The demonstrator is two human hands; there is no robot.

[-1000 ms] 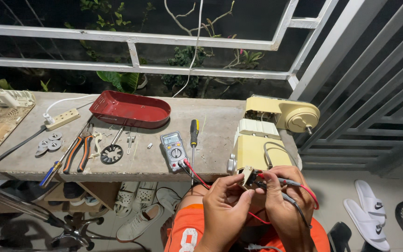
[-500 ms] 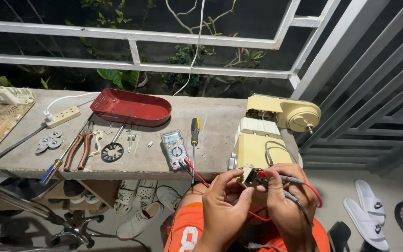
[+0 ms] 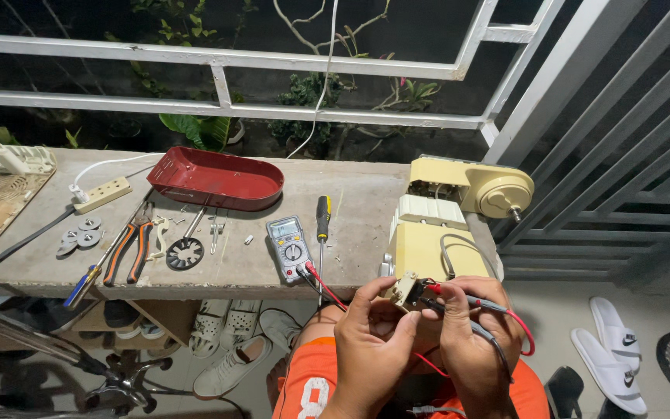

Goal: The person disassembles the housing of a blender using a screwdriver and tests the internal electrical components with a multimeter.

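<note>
- Left hand [image 3: 370, 341] — grip closed on a small cream switch block [image 3: 407, 289], thumb and fingers pinching it just above the lap, likely so its terminals face up for probing.
- Right hand [image 3: 471, 337] — grip closed around both meter probes; the red probe [image 3: 459, 295] is pressed tip-first against the block, the black probe [image 3: 478, 330] tucked below it in the same fist. Holding the pair in one hand leaves the other free to steady the part.
- Leads — red and black wires run from the fist back to the multimeter [image 3: 290, 247], which lies face-up at the near edge of the tabletop [image 3: 350, 202], dial toward the person, seemingly for reading at a glance.
- Cream motor housing [image 3: 443, 221] — at the right end of the tabletop, just behind the hands; a grey wire loops across its near face.
- Screwdriver [image 3: 323, 219], yellow and black — just right of the meter.
- Red tray [image 3: 215, 178] — at the back, open side up.
- Pliers [image 3: 135, 247], orange-handled — left of centre, beside a blue-handled driver [image 3: 85, 283], a black slotted disc [image 3: 184, 254] and loose screws.
- Power strip [image 3: 102, 194], cream — far left, well apart from the hands.
- Shoes and white sandals [image 3: 610, 349] — on the floor.
</note>
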